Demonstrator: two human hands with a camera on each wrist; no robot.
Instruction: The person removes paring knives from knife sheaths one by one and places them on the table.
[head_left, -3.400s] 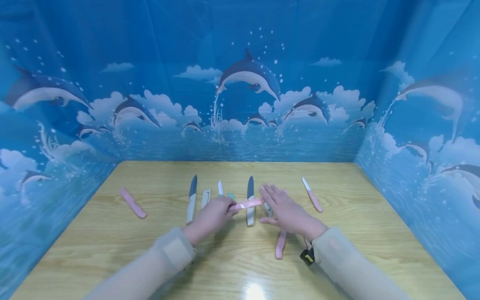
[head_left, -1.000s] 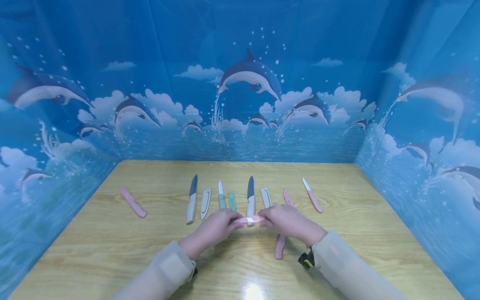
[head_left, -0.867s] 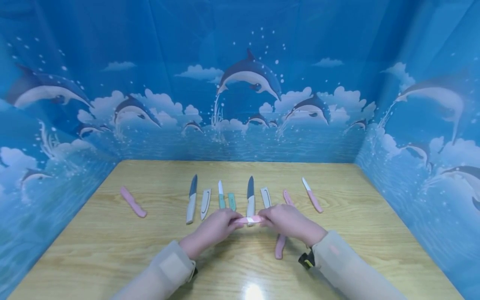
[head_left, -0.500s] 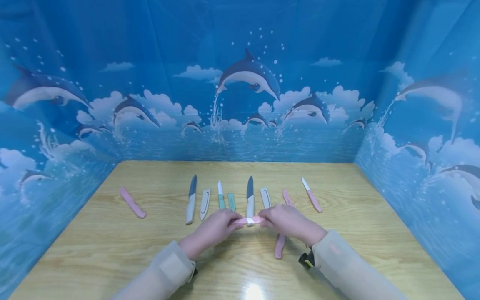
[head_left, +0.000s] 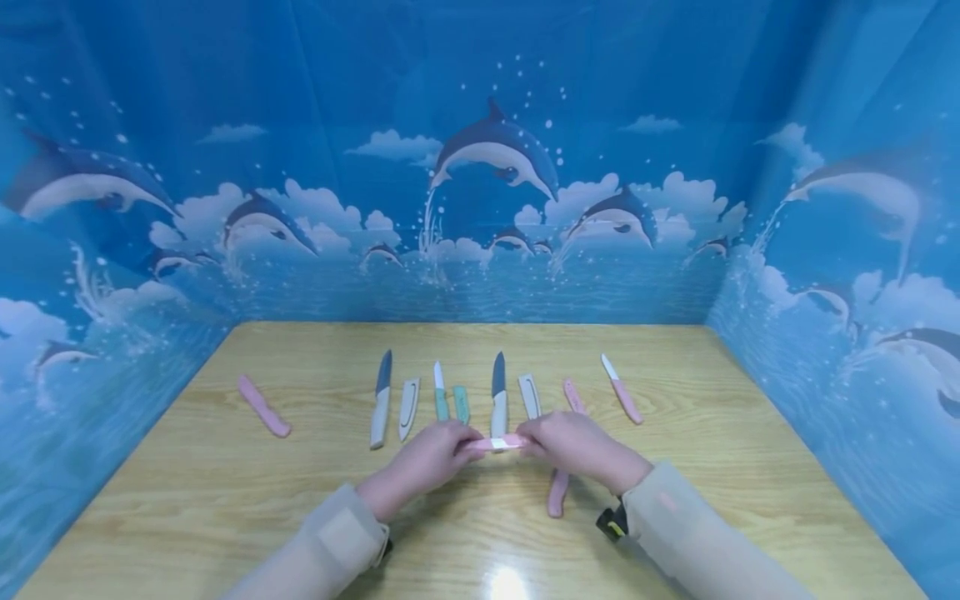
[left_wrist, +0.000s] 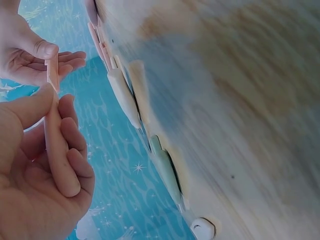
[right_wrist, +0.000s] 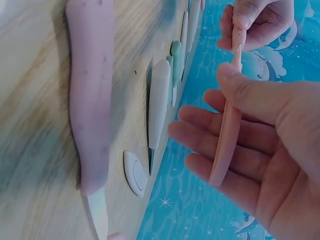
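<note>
My left hand grips the pink handle of a small knife. The thumb and curled fingers close round it. My right hand pinches a pink knife sheath between thumb and fingers. Handle and sheath are in line, low over the table, with a short strip of white blade showing between them. Under the right hand lies another pink-handled knife with a white blade. Beyond that hand, a pink sheath lies on the wood, partly covered.
Across the wooden table lie a dark-bladed knife, white sheath, green knife, green sheath, second dark-bladed knife, and second white sheath. A pink curved piece lies left, a pink knife right.
Over three seconds ago the right hand was spread at the far end of the pink piece. It now pinches the sheath, lower and nearer me. In the last second both hands have hardly moved.
</note>
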